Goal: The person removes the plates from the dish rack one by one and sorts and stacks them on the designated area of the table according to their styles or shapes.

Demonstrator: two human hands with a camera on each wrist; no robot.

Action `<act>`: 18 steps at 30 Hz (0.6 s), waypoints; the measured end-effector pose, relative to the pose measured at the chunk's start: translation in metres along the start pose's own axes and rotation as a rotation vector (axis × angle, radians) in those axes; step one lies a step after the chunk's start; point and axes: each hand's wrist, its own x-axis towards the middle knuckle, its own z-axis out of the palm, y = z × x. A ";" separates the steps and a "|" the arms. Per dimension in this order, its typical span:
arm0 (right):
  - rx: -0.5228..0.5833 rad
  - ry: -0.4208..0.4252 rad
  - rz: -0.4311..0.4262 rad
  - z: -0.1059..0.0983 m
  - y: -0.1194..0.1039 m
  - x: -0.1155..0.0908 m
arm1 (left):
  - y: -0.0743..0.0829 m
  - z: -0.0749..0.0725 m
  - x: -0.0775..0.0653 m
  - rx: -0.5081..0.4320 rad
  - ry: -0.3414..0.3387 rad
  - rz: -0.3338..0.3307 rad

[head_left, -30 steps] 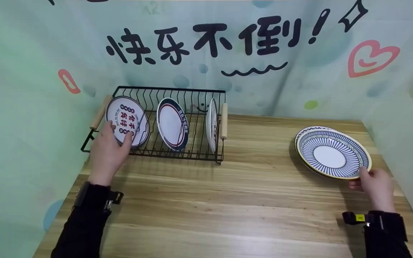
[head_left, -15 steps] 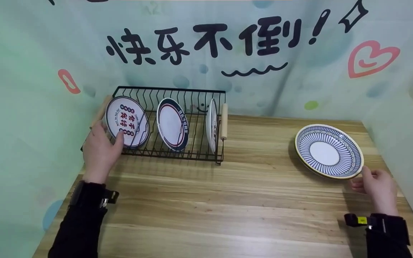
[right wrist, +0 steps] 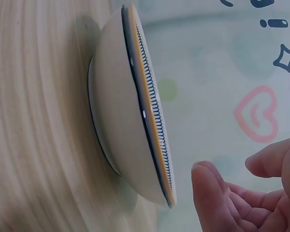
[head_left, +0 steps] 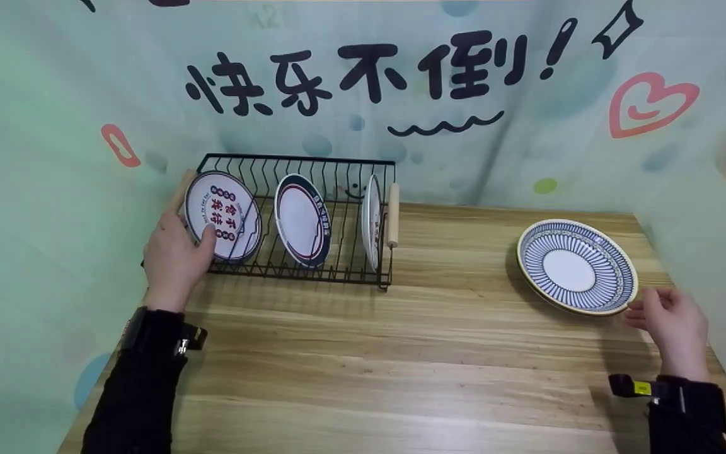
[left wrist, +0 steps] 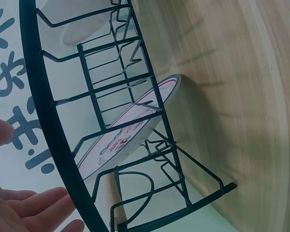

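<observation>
Beside the left end of the black wire dish rack [head_left: 300, 156], my left hand [head_left: 174, 261] has its fingers along the outside and its thumb over a white plate [head_left: 221, 202] printed with red characters. In the left wrist view, relaxed fingers [left wrist: 38, 208] lie close to the rack's rail, with a plate [left wrist: 128, 137] leaning inside. My right hand [head_left: 675, 325] holds nothing, just off the rim of a blue-and-white striped dish [head_left: 570, 270]. The right wrist view shows a gap between thumb and fingers [right wrist: 210, 193] and two rims stacked at the dish's edge [right wrist: 152, 106].
A dark-rimmed plate [head_left: 300, 217] stands mid-rack, and another plate [head_left: 372, 221] stands edge-on near the right wooden handle [head_left: 393, 214]. The wooden table [head_left: 401, 366] meets a printed cloth backdrop [head_left: 451, 164] at the back and sides.
My right hand has let go of the striped dish and drawn back right; the dish shifted slightly left over the rim beneath. My left hand slid left from the plate's face toward the rack's end.
</observation>
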 end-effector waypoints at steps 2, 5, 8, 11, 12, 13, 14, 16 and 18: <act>-0.009 0.007 0.001 0.001 -0.003 0.000 | 0.000 -0.001 0.001 0.019 -0.018 -0.018; -0.021 0.023 -0.014 0.003 -0.006 -0.001 | 0.000 -0.002 0.003 0.040 -0.034 -0.035; -0.039 0.040 -0.045 0.005 -0.010 -0.002 | -0.001 -0.002 0.006 0.057 -0.045 -0.044; -0.073 0.052 -0.083 0.007 -0.012 -0.003 | -0.003 0.000 0.009 0.073 -0.056 -0.053; -0.091 0.056 -0.092 0.008 -0.013 -0.003 | -0.003 0.000 0.010 0.077 -0.058 -0.054; -0.109 0.064 -0.103 0.009 -0.013 -0.003 | -0.003 0.001 0.011 0.080 -0.058 -0.055; -0.125 0.074 -0.114 0.010 -0.013 -0.004 | -0.004 0.002 0.011 0.082 -0.057 -0.054; -0.140 0.097 -0.137 0.013 -0.014 -0.005 | -0.004 0.003 0.012 0.087 -0.053 -0.052; -0.151 0.120 -0.162 0.017 -0.015 -0.006 | -0.005 0.003 0.012 0.094 -0.044 -0.049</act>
